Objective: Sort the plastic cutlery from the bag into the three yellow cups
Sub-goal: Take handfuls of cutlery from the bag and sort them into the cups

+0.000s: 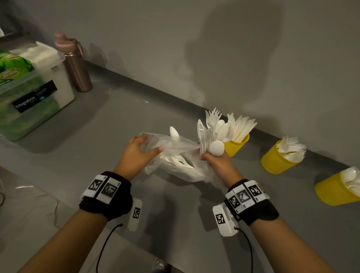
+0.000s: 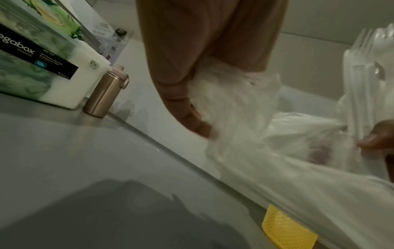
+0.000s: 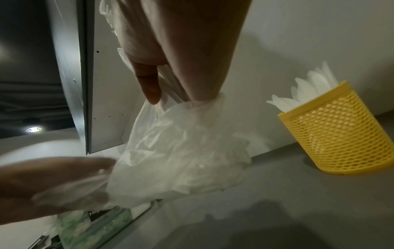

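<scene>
Storage box [image 1: 26, 95] and bottle [image 1: 77, 66] stand left, cups [image 1: 279, 161] right

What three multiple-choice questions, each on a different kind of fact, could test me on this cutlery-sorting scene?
1. Where is the pink bottle?
A. Beside the clear storage box
B. Inside a cup
C. In the right hand

2. How many yellow cups are on the counter?
A. One
B. Three
C. Five

3. What is the right hand doing?
A. Lying flat on the counter
B. Gripping a bunch of white cutlery
C. Lifting a cup

Answers:
1. A, the bottle stands right next to the box by the wall.
2. B, the cup with knives, the cup with forks and the cup with spoons stand along the wall.
3. B, its fingers curl round the handles while the left hand holds the plastic bag.
</scene>
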`<state>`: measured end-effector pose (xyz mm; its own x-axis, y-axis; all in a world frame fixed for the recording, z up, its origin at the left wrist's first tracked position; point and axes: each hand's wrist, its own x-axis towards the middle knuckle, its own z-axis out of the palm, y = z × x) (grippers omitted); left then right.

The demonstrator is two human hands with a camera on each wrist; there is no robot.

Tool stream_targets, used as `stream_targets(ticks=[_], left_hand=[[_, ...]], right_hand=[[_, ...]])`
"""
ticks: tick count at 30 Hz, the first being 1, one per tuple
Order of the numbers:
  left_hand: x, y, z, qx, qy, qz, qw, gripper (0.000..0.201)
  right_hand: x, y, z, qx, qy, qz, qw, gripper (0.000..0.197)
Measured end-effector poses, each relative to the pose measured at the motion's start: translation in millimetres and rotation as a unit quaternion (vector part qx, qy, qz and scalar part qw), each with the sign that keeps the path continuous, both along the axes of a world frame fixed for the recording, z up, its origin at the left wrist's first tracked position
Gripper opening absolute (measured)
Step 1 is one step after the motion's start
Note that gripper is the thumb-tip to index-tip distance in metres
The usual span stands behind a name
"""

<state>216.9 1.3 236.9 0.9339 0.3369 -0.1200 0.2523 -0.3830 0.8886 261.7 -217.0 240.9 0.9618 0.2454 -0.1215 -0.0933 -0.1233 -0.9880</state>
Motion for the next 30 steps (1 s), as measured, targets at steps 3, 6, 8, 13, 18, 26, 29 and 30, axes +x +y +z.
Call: stream_targets(ticks=[3, 6, 8, 13, 18, 26, 29, 30], left_hand=[[3.5, 4.5, -9.4, 0.054, 0.004, 0.008, 0.999, 0.062], [0.8, 9.3, -18.8, 0.107, 0.029, -0.025, 0.994, 0.073], [-2.6, 9.5, -25.0, 0.155, 0.054, -0.049, 0.985, 0.076], [-6.6, 8.2, -36.0, 0.205, 0.106, -0.086, 0.969, 0.079], [-9.4, 10.1, -32.1, 0.222, 0.122, -0.111, 0.961, 0.068], [-16.0, -22.3, 19.7, 0.127, -0.047, -0.126, 0.983, 0.049], [-18.8, -51.4, 31.2, 0.021, -0.076, -0.173, 0.982, 0.038], [-18.6, -60.9, 30.4, -0.002, -0.079, -0.189, 0.979, 0.034]], right_hand=[[-3.4, -6.6, 0.3, 0.056, 0.019, -0.019, 0.998, 0.040], [-5.0, -11.1, 9.0, 0.171, 0.035, -0.020, 0.984, 0.017], [-3.8, -14.0, 14.2, 0.214, 0.039, -0.019, 0.976, 0.017], [-5.1, -6.3, 17.6, 0.244, 0.056, -0.008, 0.968, 0.019], [-7.3, 1.9, 16.4, 0.213, 0.055, -0.015, 0.975, 0.020], [-29.2, -14.4, 23.4, 0.181, 0.078, -0.013, 0.980, 0.017], [-41.3, -29.7, 22.1, 0.157, 0.081, -0.051, 0.983, 0.015], [-45.6, -36.2, 20.9, 0.160, 0.083, -0.074, 0.981, 0.015]])
